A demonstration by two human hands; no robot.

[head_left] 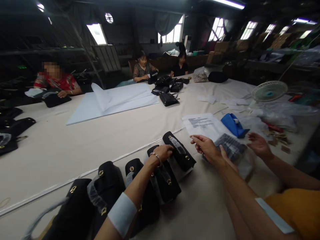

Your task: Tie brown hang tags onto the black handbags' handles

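Several black handbags with gold-coloured fittings stand in a slanting row on the table before me. My left hand [163, 152], wearing a bracelet, reaches over the row with its fingers curled against the side of the far-right black handbag [183, 158]. Clear plastic wraps that bag's handle [177, 145]. To the right of the bag, my right hand [205, 147] is raised, thumb and finger pinched on a tiny pale thing too small to name. Just below it is another black handbag [167, 186]. White bands circle both my forearms.
At right, a co-worker's hand [260, 145] is near a plastic bag of dark pieces [231, 146]. Beyond lie a printed sheet [200, 123], a blue tape dispenser [233, 123] and a fan [270, 90]. White sheets [120, 100] and more handbags [168, 99] lie farther off, where other people sit.
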